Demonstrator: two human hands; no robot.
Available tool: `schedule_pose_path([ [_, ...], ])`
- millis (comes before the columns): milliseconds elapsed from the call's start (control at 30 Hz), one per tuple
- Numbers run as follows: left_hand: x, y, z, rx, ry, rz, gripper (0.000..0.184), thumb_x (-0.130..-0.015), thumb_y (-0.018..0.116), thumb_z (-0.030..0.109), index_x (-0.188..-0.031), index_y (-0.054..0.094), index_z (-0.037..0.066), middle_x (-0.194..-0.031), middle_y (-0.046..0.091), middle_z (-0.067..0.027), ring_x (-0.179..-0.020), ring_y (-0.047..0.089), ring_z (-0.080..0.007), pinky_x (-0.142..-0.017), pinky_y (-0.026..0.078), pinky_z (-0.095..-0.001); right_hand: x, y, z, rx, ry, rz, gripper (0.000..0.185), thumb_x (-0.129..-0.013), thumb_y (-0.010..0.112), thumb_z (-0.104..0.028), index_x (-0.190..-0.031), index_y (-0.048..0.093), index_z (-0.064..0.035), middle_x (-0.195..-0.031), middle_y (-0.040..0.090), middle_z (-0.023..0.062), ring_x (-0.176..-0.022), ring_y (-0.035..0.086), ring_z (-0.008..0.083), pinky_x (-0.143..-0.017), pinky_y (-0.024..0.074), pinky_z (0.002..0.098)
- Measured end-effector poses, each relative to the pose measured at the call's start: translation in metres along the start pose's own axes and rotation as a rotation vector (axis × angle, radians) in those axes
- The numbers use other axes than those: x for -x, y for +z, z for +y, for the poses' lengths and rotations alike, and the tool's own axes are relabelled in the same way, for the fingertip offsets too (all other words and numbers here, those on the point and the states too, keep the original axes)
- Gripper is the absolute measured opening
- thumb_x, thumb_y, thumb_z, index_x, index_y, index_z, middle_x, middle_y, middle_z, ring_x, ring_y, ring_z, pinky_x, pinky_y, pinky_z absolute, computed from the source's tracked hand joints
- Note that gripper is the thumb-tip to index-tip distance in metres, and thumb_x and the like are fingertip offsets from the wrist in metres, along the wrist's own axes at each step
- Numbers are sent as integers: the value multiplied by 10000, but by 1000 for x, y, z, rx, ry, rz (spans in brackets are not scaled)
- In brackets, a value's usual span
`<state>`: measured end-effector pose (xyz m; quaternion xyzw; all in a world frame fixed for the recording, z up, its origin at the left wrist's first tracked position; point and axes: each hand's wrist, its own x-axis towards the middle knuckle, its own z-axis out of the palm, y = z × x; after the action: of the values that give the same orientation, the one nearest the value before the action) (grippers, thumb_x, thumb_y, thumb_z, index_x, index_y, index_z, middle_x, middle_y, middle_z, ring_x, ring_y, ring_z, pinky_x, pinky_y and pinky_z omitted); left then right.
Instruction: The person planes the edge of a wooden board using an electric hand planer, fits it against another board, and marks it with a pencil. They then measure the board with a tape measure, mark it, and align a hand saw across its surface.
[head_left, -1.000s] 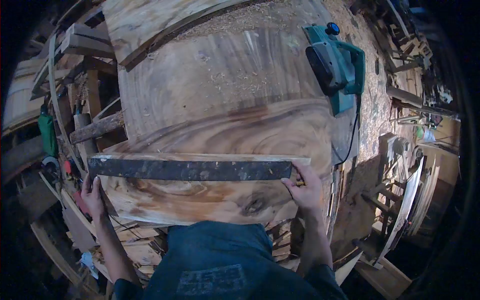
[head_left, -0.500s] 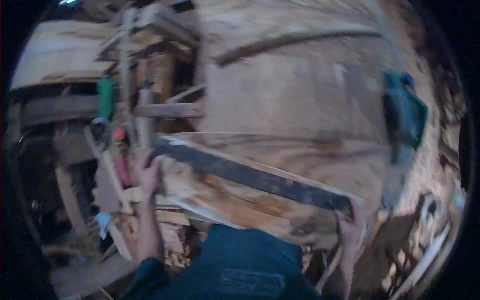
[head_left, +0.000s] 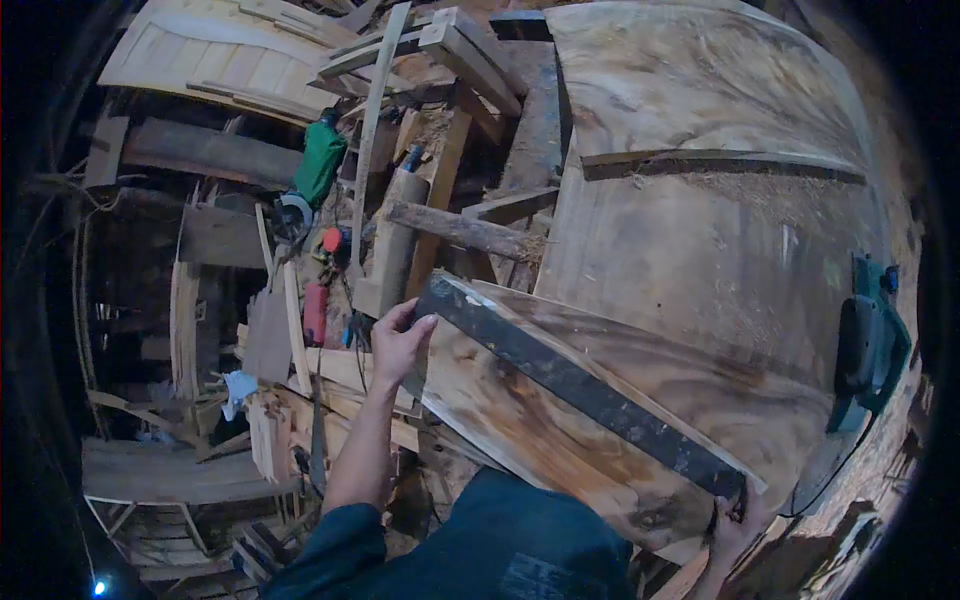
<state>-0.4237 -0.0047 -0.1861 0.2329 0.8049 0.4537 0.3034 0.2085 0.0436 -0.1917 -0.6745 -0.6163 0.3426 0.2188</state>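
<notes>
A wooden board with a dark, rough edge strip [head_left: 590,390] lies slantwise in front of my body, its brown-streaked face [head_left: 520,410] towards me. My left hand [head_left: 400,345] is closed round its upper left end, thumb near the dark edge. At the lower right end my right hand [head_left: 738,520] grips the board's corner, its fingers partly in shadow. Beneath and beyond the board lies a wide wooden slab [head_left: 700,250] with swirling grain.
A teal power planer [head_left: 868,345] with a black cord rests at the right. Another grained slab [head_left: 700,80] lies at the back. To the left are stacked timber [head_left: 470,60], a round post [head_left: 400,240], a green tool [head_left: 320,160] and a red object [head_left: 316,312].
The view has swung left, so the bench and planer sit further right. The board now slants down to the right instead of lying level, with both hands still on its ends.
</notes>
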Motion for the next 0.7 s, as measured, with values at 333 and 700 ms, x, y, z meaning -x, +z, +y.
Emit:
schedule_pose_path([
  [333,0,-1,12,-12,-11,-2,389,-831,748,58,-1183,624,-54,-1020,701,-76,-891,647,-109,-796,525,-245,2,0,5,112,-42,14,640,-706,755,33,-1316,570,-26,-1058,582,57,-933,558,171,-812,466,278],
  [700,1,1,14,19,-40,21,370,-826,751,60,-1163,637,-43,-1019,703,-69,-896,647,-109,-811,528,-254,0,0,5,165,-128,26,628,-702,747,61,-1301,573,-11,-1053,586,55,-947,555,175,-849,463,294],
])
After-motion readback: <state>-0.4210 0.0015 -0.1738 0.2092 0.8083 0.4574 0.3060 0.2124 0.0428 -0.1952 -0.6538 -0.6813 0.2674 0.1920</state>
